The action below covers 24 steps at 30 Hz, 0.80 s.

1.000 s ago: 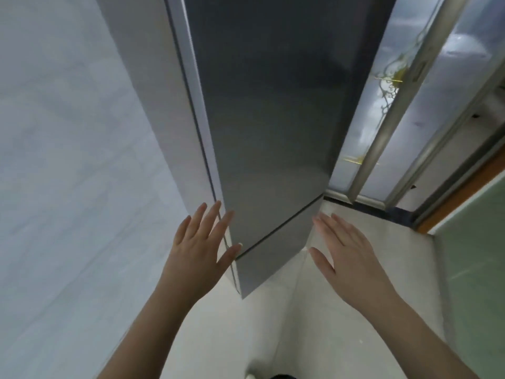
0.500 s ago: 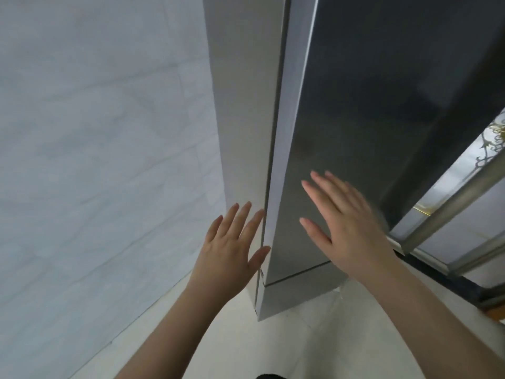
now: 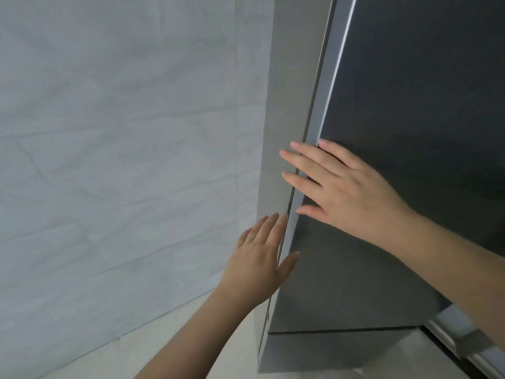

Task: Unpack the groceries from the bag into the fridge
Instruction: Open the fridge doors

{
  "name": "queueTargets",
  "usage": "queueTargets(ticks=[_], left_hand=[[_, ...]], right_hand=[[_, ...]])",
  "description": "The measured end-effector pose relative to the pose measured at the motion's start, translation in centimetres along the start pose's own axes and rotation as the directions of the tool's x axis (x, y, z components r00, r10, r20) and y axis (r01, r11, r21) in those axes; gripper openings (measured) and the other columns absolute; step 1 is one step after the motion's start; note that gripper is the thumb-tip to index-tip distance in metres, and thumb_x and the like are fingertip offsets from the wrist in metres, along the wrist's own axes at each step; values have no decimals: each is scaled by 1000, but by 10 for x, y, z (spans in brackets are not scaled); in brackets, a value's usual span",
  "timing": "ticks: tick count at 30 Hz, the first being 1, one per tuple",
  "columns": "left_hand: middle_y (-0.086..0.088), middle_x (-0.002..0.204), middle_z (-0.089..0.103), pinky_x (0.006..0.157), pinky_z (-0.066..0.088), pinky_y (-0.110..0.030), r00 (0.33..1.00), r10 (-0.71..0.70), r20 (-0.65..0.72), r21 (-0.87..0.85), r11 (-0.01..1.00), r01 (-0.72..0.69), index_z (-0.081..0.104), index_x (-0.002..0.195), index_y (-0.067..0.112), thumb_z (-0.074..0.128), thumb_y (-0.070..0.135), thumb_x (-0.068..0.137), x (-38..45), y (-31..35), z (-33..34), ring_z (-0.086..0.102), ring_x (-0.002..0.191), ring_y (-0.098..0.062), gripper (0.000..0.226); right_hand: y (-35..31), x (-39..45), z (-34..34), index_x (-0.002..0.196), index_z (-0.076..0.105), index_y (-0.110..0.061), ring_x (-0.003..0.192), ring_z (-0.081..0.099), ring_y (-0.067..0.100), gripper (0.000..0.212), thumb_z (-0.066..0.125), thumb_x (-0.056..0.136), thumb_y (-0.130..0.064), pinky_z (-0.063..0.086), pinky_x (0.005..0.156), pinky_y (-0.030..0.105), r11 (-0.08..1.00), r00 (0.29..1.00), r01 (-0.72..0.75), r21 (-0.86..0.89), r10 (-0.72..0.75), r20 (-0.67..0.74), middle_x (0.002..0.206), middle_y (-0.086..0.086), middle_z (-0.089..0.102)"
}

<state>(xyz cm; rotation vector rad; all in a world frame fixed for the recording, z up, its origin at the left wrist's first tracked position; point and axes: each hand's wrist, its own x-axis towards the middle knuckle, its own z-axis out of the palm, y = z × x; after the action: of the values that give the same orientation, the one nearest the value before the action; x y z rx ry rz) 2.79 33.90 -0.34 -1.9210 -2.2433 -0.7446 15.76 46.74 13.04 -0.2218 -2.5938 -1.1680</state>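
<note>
The fridge (image 3: 410, 132) fills the right side of the view, seen from close up and at a steep tilt, with its dark grey upper door (image 3: 396, 263) closed and a thin seam near the bottom separating it from a lower door (image 3: 314, 351) of the same colour. A lighter, silvery strip (image 3: 332, 77) runs along the door's left edge, and beyond it is the pale grey side panel (image 3: 289, 105) of the cabinet. The right hand (image 3: 344, 187) lies against the upper door near that left edge, grip released: its 4 fingers are straight and spread, reaching leftward so that the fingertips (image 3: 287, 154) pass over the silvery strip, while the thumb points left lower down on the door face. The left hand (image 3: 262, 258) is lower and to the left, also released and grasping nothing, fingers straight and pointing up beside the door's edge, thumb spread toward the door; whether it touches the fridge cannot be told. Both forearms come in bare from the bottom of the view. To the left stands a wall (image 3: 109, 160) of large pale grey tiles with faint marbling, and below it a light floor (image 3: 191, 337). At the lower right corner a metal rail (image 3: 461, 335) shows.
</note>
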Motion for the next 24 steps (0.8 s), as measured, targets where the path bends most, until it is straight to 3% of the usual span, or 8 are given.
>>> queueTargets(ticks=[3,5,7,10,12,17,21,24], left_hand=[[-3,153,40,114,28,-29,999,-48,2,-95,994,48,27,152,14,38,56,94,15,13,15,38,140,-19,73],[-3,143,50,106,40,-33,993,-120,22,-155,980,122,31,149,12,34,62,89,22,20,24,50,128,-21,78],[-4,124,58,85,50,-39,977,-212,27,-170,962,213,39,140,13,27,66,83,27,25,30,61,106,-29,79],[-7,103,62,61,44,-39,932,-358,57,-123,924,362,44,117,14,43,67,87,34,32,36,63,86,-39,61],[-9,89,65,55,36,-36,930,-368,7,-40,929,368,44,106,12,54,64,87,37,34,38,64,78,-41,56],[-6,84,64,57,32,-36,902,-432,4,5,902,432,30,93,17,52,70,84,38,35,43,63,79,-36,58],[-4,73,60,62,42,-39,924,-364,-117,-57,931,360,39,88,14,40,78,78,35,30,51,57,70,-30,65],[-3,76,62,70,47,-44,923,-370,-105,-100,928,360,47,94,13,36,78,75,35,29,52,57,75,-27,69]], right_hand=[[14,21,10,103,66,-8,123,51,29,39,41,99,-37,22,117,41,993,975,81,-81,-96,-200,124,12,61],[19,28,18,82,65,-9,93,60,28,37,41,98,-33,33,111,41,982,938,113,-149,-154,-309,90,8,65],[20,31,24,77,63,-9,79,57,27,37,43,96,-33,38,107,42,979,913,117,-168,-173,-370,77,7,60],[20,31,31,76,64,-9,76,56,27,34,43,96,-28,39,104,42,978,881,126,-168,-188,-435,74,7,60],[20,32,33,76,63,-9,75,56,27,33,44,96,-26,38,105,42,974,871,125,-187,-198,-450,74,7,60],[17,33,37,70,61,-10,71,52,28,23,50,90,-16,40,103,42,979,847,100,-180,-178,-500,70,7,56],[16,34,36,68,61,-10,71,49,28,22,52,87,-12,38,103,42,975,848,81,-206,-177,-499,67,6,54],[15,35,37,65,61,-10,69,49,29,22,53,85,-9,37,102,42,979,846,60,-192,-153,-511,65,6,53]])
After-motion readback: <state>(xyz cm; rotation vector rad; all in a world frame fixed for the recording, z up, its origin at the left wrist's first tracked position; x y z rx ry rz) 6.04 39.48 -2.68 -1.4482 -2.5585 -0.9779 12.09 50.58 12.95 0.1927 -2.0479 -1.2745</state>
